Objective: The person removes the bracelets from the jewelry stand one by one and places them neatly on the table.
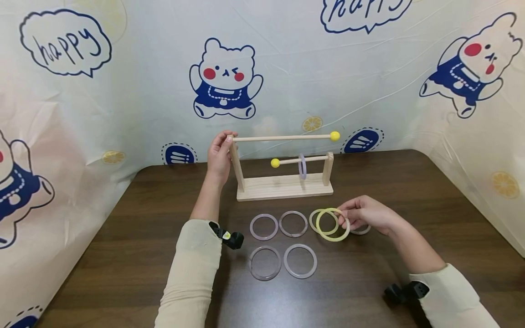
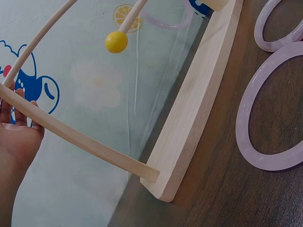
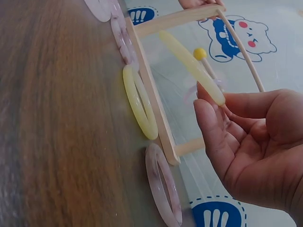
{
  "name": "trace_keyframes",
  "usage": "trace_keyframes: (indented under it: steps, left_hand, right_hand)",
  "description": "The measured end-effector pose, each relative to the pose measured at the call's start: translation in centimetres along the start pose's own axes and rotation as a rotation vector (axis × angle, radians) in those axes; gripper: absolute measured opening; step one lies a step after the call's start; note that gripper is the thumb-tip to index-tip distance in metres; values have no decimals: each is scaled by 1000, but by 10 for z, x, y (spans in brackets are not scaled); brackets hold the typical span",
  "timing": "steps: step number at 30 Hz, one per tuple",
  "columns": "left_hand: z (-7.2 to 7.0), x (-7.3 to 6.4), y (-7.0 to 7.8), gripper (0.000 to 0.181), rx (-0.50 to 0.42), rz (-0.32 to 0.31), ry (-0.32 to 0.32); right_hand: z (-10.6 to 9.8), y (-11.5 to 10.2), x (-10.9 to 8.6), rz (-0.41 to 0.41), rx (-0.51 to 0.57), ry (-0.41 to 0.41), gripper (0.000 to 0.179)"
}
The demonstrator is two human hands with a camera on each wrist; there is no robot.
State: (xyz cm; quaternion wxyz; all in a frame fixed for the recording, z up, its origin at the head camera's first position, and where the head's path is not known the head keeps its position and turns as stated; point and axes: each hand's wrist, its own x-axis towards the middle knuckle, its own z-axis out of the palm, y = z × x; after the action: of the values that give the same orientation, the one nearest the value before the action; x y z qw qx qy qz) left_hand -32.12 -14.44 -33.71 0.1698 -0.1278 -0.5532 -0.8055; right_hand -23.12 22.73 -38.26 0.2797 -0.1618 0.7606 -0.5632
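Note:
A wooden stand (image 1: 285, 186) has two posts, each bearing a rod with a yellow ball at its end. My left hand (image 1: 219, 157) holds the top of its taller left post, thumb in front and fingers behind. A purple ring (image 1: 304, 171) hangs on the lower rod. Between thumb and fingers, my right hand (image 1: 371, 215) pinches a yellow ring (image 3: 189, 64), raised above the table in the right wrist view. Below it, another yellow ring (image 3: 134, 108) lies flat, partly overlapped by the held one in the head view. A pale purplish ring (image 3: 154, 184) is partly hidden under the right hand in the head view.
Several purple and greyish rings lie flat before the stand, including a purple ring (image 1: 264, 238) and a pale ring (image 1: 301, 276) nearer the front. The brown table (image 1: 135, 255) backs onto a printed cloth (image 1: 287, 82) with cartoon bears.

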Motion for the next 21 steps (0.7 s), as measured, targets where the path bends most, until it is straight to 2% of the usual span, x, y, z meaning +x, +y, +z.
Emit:
trace_keyframes:
  steps: [10,21]
  left_hand:
    - [0,0,1,12,-3,-9,12]
    - [0,0,0,13,-1,1,12]
  right_hand:
    - [0,5,-5,39,-40,-58,28]
    - [3,14,-5,0,-89,-148,23]
